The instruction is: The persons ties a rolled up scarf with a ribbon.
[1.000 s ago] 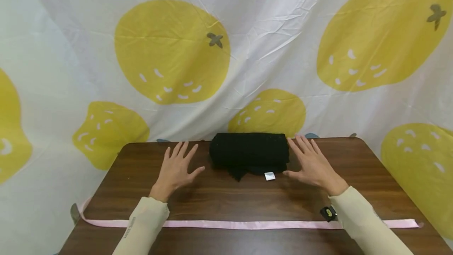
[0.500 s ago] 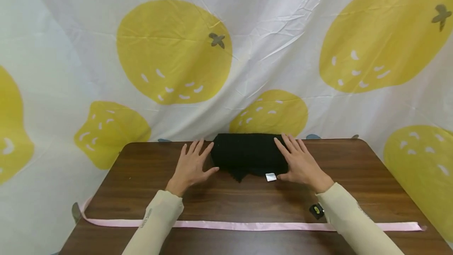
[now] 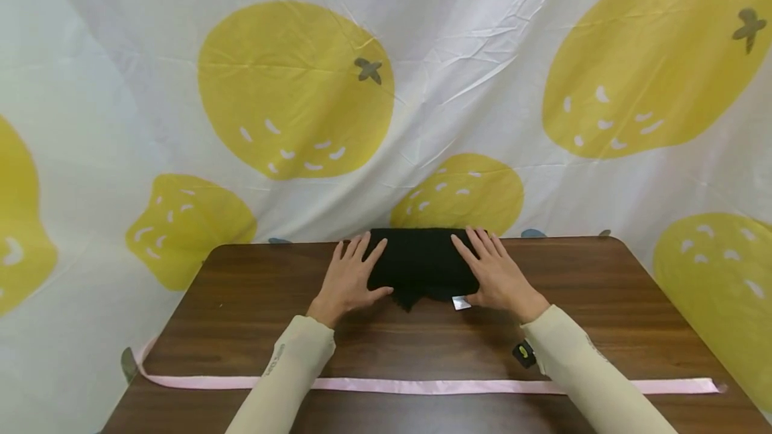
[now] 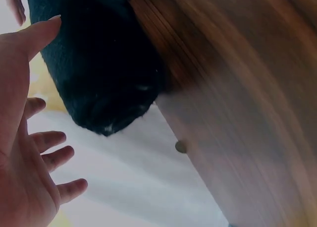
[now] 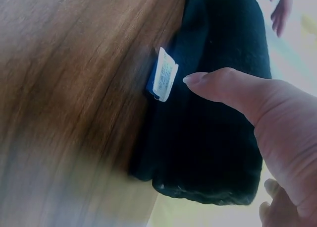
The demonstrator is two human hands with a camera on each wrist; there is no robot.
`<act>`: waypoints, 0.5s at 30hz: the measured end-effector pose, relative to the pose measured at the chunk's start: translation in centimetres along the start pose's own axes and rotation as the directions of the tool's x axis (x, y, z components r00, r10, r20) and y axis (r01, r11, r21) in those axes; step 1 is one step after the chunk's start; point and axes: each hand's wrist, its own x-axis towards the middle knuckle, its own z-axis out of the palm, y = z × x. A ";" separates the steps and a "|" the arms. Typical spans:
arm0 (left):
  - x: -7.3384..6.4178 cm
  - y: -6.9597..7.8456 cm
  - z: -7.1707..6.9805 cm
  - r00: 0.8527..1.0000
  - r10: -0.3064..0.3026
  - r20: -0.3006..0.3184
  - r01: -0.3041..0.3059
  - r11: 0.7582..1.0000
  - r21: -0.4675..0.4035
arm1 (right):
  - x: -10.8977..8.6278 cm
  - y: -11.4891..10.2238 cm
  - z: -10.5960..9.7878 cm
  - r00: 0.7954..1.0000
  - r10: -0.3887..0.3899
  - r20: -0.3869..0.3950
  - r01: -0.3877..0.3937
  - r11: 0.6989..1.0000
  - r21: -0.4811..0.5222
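Lettering here, none of it legible
Tiny print on the small white tag [image 5: 166, 77] of the black cloth roll [image 5: 218, 133]; blurred letters on the cream left sleeve [image 3: 285, 368].

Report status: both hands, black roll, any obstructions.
Left hand, right hand: fingers spread at opposite ends of the black roll, contact unclear. Roll lies on table, white tag showing. Pink ribbon nearer camera, not in the way.

The cloth [image 3: 422, 263] at the frame's lower centre was plain black, its tag [image 5: 166, 77] white and blue. Brown wood grain streaked the surface [image 3: 398, 350]; the ribbon [image 3: 422, 386] along the bottom was pale pink. Yellow fruits [image 3: 295, 89] with white flecks patterned the white hanging [image 3: 470, 12]; the sleeves [image 3: 289, 374] were cream.
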 end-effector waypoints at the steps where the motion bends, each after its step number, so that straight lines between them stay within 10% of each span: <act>1: 0.2 0.2 0.1 1.000 0.005 0.000 -0.005 1.000 0.004 | 0.1 0.0 0.1 1.000 -0.002 -0.004 0.002 1.000 -0.005; 15: 2.3 1.8 1.2 0.999 0.042 0.035 -0.044 0.998 0.047 | 0.7 -0.3 1.2 0.999 0.026 0.044 -0.023 0.996 -0.086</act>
